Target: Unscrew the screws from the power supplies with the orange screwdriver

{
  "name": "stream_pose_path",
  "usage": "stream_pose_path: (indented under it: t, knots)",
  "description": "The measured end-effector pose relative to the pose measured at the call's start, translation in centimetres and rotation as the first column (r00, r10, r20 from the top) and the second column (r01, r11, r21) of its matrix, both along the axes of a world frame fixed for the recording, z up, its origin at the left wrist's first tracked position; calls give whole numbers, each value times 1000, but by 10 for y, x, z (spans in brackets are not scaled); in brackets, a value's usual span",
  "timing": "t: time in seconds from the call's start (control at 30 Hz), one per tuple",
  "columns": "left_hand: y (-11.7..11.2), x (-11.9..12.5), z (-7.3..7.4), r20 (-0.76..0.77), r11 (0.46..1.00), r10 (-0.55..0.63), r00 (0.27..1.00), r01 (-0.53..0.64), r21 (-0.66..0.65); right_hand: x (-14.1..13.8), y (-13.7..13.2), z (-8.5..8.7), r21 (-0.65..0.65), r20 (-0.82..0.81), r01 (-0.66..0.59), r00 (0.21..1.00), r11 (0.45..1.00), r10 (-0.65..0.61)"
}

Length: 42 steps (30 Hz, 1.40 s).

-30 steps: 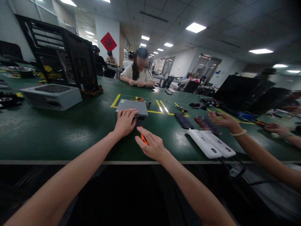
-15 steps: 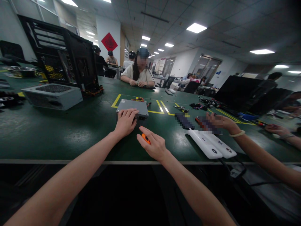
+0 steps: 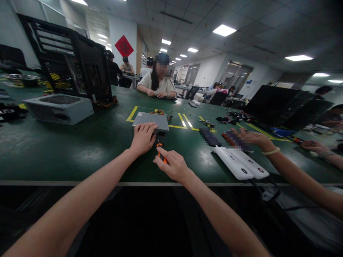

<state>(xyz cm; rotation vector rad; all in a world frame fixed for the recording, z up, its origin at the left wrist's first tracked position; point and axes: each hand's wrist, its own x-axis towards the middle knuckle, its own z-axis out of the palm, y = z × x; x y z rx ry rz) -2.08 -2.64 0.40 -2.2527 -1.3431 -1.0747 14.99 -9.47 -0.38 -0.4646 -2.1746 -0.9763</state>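
A grey metal computer power supply (image 3: 152, 118) rests on the green table in front of me. My left hand (image 3: 144, 138) grips its near left part, fingers over the top and thumb by the front face. Just below and right of it, my right hand (image 3: 173, 165) is closed on a screwdriver (image 3: 161, 154) with an orange and black handle. The thin shaft points up and away toward the power supply's near face; whether the tip touches it I cannot tell. Several coloured cables (image 3: 158, 112) lie behind the unit.
On the left stand a second power supply (image 3: 60, 109) and an open black computer case (image 3: 88, 67). To the right lie two white power banks (image 3: 235, 164) and blurred dark phones (image 3: 210, 136). A co-worker's hand (image 3: 252, 138) reaches in there. Another person sits opposite.
My right hand has shifted slightly left and down, and more of the screwdriver's handle shows, leaning toward the power supply. My left hand stays where it was.
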Motion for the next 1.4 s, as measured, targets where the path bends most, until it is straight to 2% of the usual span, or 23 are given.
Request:
stream_pose_path:
  t: [0.2,0.3,0.5,0.6,0.83,1.1,1.3,1.4]
  knots:
    - [0,0,0,-1,1000,1,1000,-1,-5,-1,-7,8,-170,13,-88,996,981,92]
    - [0,-1,0,-2,1000,-2,1000,2,-4,-1,-8,10,-183,21,-110,993,977,116]
    - [0,-1,-1,0,1000,-4,1000,4,-11,-2,-1,1,-211,-151,-197,974,958,167]
    - [0,-1,-1,0,1000,-3,1000,3,-6,-3,-2,1,-236,-152,-216,971,947,184]
    - [0,-1,-1,-6,1000,6,1000,-6,-3,-2,-8,10,-224,-13,-139,990,965,139]
    - [0,-1,0,10,1000,-4,1000,4,-11,-1,-3,4,-306,-141,-251,966,918,217]
    - [0,0,0,21,1000,-11,1000,11,-27,0,-7,7,-301,-25,-150,988,942,149]
    - [0,0,0,16,1000,-3,1000,4,-18,-2,-5,3,-284,-72,-164,986,945,150]
